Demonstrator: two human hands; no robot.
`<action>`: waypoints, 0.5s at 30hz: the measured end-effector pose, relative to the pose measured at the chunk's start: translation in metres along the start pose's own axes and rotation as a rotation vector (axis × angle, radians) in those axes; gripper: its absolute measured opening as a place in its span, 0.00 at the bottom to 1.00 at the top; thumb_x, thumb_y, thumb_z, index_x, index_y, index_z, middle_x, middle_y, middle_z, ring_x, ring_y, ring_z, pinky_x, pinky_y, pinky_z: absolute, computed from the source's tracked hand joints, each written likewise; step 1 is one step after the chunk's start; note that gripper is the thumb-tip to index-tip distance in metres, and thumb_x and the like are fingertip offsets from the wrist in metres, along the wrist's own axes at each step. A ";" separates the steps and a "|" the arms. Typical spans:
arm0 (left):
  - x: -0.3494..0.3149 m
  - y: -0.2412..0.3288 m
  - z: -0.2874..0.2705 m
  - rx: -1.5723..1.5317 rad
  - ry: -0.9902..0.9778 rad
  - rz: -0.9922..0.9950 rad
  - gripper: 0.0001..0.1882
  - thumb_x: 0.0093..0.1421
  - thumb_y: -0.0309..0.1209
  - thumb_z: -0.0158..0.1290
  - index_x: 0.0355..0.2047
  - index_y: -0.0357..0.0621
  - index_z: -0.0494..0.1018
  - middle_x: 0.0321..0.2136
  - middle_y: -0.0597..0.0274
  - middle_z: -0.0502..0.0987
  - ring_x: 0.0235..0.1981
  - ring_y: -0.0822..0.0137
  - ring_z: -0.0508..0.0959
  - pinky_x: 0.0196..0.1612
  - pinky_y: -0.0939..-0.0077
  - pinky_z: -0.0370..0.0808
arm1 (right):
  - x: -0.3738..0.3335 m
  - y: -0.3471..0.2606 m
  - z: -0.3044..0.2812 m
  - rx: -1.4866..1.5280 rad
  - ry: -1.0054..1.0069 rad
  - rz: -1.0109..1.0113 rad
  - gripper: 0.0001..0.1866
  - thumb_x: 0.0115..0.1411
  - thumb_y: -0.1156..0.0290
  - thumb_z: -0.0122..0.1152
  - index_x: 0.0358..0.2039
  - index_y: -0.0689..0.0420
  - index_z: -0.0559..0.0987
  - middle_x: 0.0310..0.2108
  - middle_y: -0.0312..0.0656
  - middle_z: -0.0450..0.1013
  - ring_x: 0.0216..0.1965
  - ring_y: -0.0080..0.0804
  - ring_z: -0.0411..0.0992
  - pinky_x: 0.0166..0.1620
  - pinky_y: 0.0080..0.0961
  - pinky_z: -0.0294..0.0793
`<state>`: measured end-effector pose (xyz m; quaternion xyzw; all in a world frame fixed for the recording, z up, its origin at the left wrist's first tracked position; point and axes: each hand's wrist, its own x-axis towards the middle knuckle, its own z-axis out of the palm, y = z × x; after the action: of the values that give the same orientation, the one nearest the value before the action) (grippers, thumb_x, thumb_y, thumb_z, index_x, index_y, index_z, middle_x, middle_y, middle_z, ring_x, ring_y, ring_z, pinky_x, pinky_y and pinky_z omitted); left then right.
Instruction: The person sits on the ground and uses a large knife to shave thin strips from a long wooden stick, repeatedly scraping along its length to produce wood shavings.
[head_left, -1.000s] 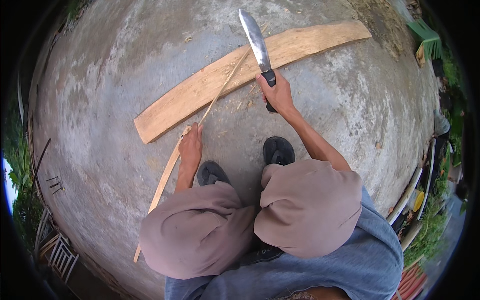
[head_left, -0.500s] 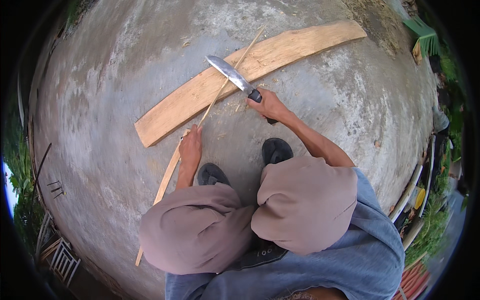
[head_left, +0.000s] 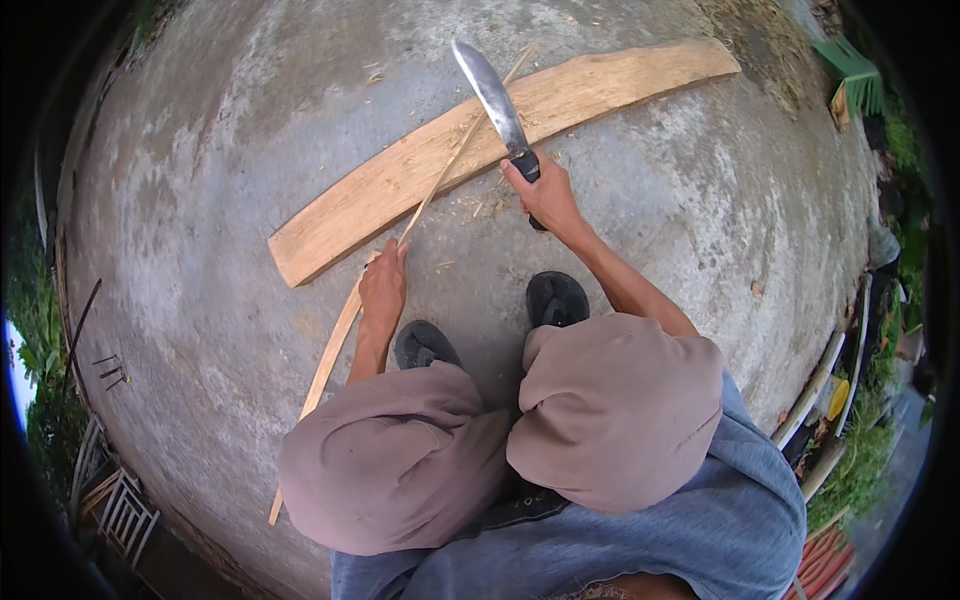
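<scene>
My right hand [head_left: 552,197] is closed round the black handle of a machete [head_left: 494,97]. The broad steel blade points away from me and hangs over the far part of a thin wooden strip [head_left: 437,186]. My left hand [head_left: 383,285] grips that strip near my left foot. Beyond the hand, the slender part slants up to the right across a wide wooden plank [head_left: 620,88]. A broader pale length [head_left: 332,357] runs back from the same hand past my left knee; the grip hides where the two parts meet.
Wood shavings [head_left: 473,209] lie on the concrete floor [head_left: 200,270] around the plank. My sandalled feet [head_left: 557,299] are just this side of it. A green leaf [head_left: 850,75] is at the far right; pipes [head_left: 812,390] line the right edge. A slatted white frame [head_left: 128,520] stands lower left.
The machete has swung from lying across the strip to pointing farther away, its tip moving up and right. My right hand shifted slightly right and away from me. My left hand stays almost in place.
</scene>
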<state>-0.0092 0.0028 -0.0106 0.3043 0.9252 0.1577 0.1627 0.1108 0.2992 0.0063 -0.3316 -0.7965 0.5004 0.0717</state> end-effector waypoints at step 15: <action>-0.010 0.017 -0.001 0.017 -0.048 -0.083 0.19 0.77 0.45 0.41 0.48 0.43 0.73 0.31 0.34 0.81 0.37 0.34 0.82 0.39 0.38 0.76 | -0.022 0.019 -0.010 -0.377 0.019 -0.508 0.21 0.71 0.54 0.58 0.50 0.59 0.70 0.42 0.55 0.75 0.33 0.60 0.77 0.31 0.48 0.78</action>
<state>0.0068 0.0097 -0.0005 0.2709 0.9342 0.1356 0.1884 0.1411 0.2990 0.0003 -0.1340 -0.9320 0.3069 0.1390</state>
